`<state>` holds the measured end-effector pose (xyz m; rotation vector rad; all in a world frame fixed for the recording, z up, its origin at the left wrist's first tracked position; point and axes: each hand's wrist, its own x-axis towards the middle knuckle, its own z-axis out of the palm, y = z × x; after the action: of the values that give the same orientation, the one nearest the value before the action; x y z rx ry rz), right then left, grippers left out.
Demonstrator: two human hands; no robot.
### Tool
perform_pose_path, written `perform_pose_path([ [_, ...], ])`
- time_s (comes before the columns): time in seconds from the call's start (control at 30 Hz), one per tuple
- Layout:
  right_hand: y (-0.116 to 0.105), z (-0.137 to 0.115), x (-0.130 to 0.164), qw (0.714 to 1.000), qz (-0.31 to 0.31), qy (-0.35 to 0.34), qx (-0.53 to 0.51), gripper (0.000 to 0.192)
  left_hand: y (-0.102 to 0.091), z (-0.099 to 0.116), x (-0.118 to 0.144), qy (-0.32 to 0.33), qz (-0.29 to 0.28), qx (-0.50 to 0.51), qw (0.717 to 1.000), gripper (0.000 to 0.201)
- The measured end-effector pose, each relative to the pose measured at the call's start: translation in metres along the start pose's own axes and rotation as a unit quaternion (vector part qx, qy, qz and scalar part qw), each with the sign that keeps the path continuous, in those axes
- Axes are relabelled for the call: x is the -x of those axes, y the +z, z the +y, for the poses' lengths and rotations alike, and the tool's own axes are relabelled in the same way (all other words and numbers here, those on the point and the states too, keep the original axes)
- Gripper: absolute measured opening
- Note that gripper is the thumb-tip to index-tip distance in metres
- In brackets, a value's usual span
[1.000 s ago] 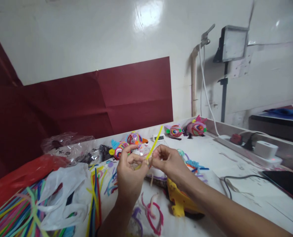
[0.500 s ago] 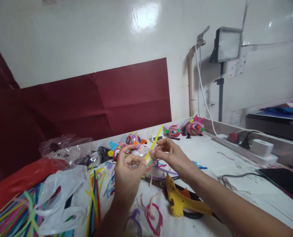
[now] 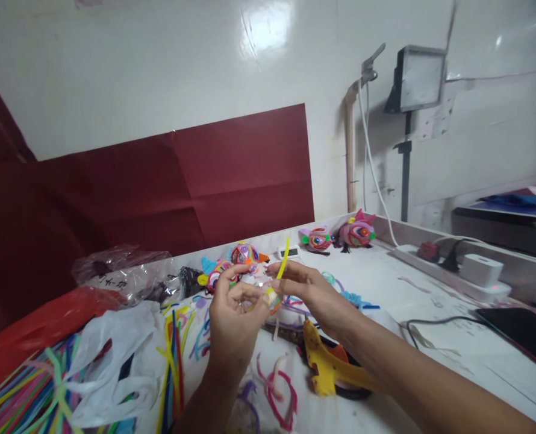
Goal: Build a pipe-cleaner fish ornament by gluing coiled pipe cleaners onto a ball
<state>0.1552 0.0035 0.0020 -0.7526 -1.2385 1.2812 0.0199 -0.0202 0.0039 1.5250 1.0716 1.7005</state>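
My left hand (image 3: 234,325) and my right hand (image 3: 306,289) meet above the white table, both pinching a yellow pipe cleaner (image 3: 283,260) whose free end sticks up between them. A small coiled piece with yellow and orange sits at my left fingertips where the two hands touch. Below my right wrist lies a yellow glue gun (image 3: 329,371). Loose pink and purple pipe cleaner scraps (image 3: 279,392) lie under my left forearm.
Finished colourful pipe cleaner fish (image 3: 358,232) stand at the back of the table (image 3: 430,313). A bundle of pipe cleaners (image 3: 28,392) and plastic bags (image 3: 118,349) lie at the left. A power strip with a white charger (image 3: 480,271), a cable and a dark tablet (image 3: 521,331) occupy the right.
The yellow pipe cleaner's free end now stands more upright and looks shorter. My right hand has dropped slightly and turned closer to my left fingertips.
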Motion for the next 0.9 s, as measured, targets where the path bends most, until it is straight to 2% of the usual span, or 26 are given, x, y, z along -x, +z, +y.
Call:
perform_pose_path([
  [0.17,-0.001,0.001,-0.001,0.997,-0.03,0.04,-0.057,0.032,-0.001,0.003,0.0,-0.017,-0.005,0.027,0.999,0.051],
  [0.53,-0.011,0.008,-0.007,0.984,-0.107,0.06,-0.129,0.026,0.002,0.009,0.003,-0.082,-0.018,0.059,0.995,0.05],
  [0.8,-0.016,0.005,-0.008,0.983,-0.104,0.073,-0.131,0.024,-0.006,0.008,0.003,-0.115,-0.094,0.096,0.984,0.051],
  [0.9,-0.017,0.005,-0.009,0.982,-0.105,0.077,-0.136,0.023,-0.007,0.007,0.002,-0.122,-0.106,0.106,0.981,0.048],
])
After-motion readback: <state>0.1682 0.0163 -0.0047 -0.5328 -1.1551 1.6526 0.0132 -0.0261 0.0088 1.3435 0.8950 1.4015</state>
